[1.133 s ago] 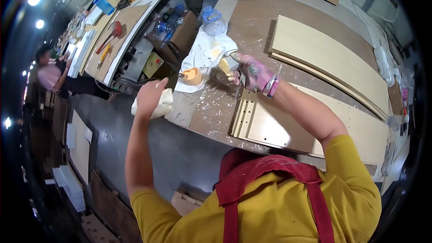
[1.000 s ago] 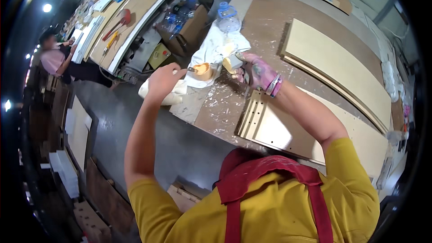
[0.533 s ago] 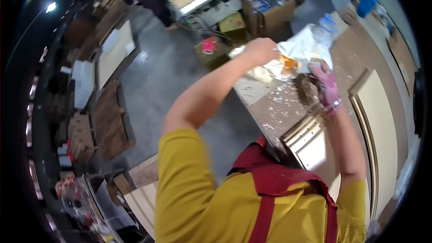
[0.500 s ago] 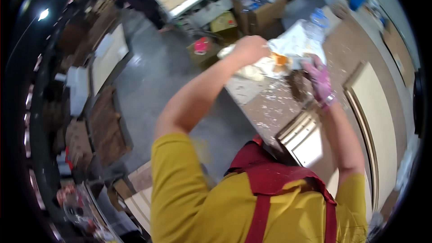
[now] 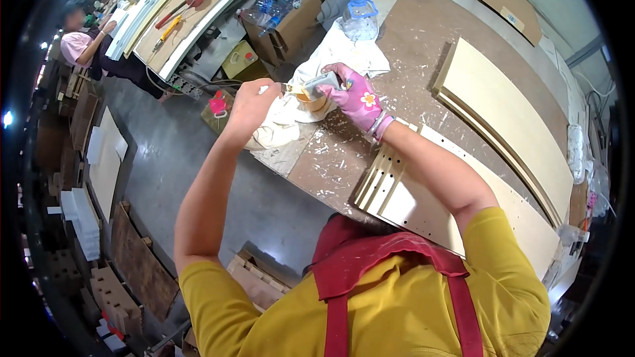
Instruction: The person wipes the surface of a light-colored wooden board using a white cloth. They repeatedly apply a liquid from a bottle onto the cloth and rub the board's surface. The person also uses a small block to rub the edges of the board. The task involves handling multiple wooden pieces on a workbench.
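My bare left hand (image 5: 254,104) is closed, its fingertips pinched beside a small thing that I cannot make out. In a pink flowered glove, my right hand (image 5: 359,100) grips a small grey block-like object (image 5: 322,84); its exact kind is unclear. That object's end comes close to my left fingertips. Below it, partly hidden, an orange-brown cup (image 5: 313,103) rests on a crumpled white cloth (image 5: 281,129). Just behind the gloved hand, a clear plastic jug with a blue handle (image 5: 360,18) stands at the cloth's far edge.
White flecks litter the brown worktable (image 5: 413,46). Drilled cream panels (image 5: 423,205) lie under my right forearm, and more panels (image 5: 503,112) are stacked to the right. Far left, a person (image 5: 83,46) stands by another bench (image 5: 198,10). A box of bottles (image 5: 288,23) sits below that bench.
The view has swung, so the table and both hands now appear farther left. The grey object in my right hand shows more plainly, and my hands are closer together.
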Tool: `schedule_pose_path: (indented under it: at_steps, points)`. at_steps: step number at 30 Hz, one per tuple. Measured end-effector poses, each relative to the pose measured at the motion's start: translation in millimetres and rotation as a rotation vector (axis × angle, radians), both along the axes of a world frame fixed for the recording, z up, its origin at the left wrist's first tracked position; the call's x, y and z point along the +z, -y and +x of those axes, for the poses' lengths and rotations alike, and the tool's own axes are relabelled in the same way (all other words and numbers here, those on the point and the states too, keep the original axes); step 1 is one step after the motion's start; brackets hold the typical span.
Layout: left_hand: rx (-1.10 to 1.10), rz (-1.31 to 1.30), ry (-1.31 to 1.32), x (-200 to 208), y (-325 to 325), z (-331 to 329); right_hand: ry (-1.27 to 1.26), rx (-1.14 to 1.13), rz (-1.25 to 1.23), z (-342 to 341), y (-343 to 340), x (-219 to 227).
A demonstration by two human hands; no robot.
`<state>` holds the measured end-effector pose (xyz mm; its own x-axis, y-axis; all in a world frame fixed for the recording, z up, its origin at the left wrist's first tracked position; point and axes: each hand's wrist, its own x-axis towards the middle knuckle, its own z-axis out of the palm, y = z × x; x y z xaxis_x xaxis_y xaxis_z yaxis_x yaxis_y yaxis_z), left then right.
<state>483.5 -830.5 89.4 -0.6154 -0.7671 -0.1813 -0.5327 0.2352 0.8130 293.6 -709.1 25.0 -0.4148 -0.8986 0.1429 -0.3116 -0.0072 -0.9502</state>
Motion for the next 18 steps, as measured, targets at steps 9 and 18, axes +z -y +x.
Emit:
schedule_pose_path:
  at_steps: [9,18]
  points:
    - [-0.01,-0.089,0.025,1.1,-6.4,3.1,0.053,-0.002,-0.043,5.8,3.8,-1.0]
    - [-0.033,-0.417,0.098,1.6,-15.2,0.4,0.785,-0.009,0.016,-20.5,2.0,-3.3]
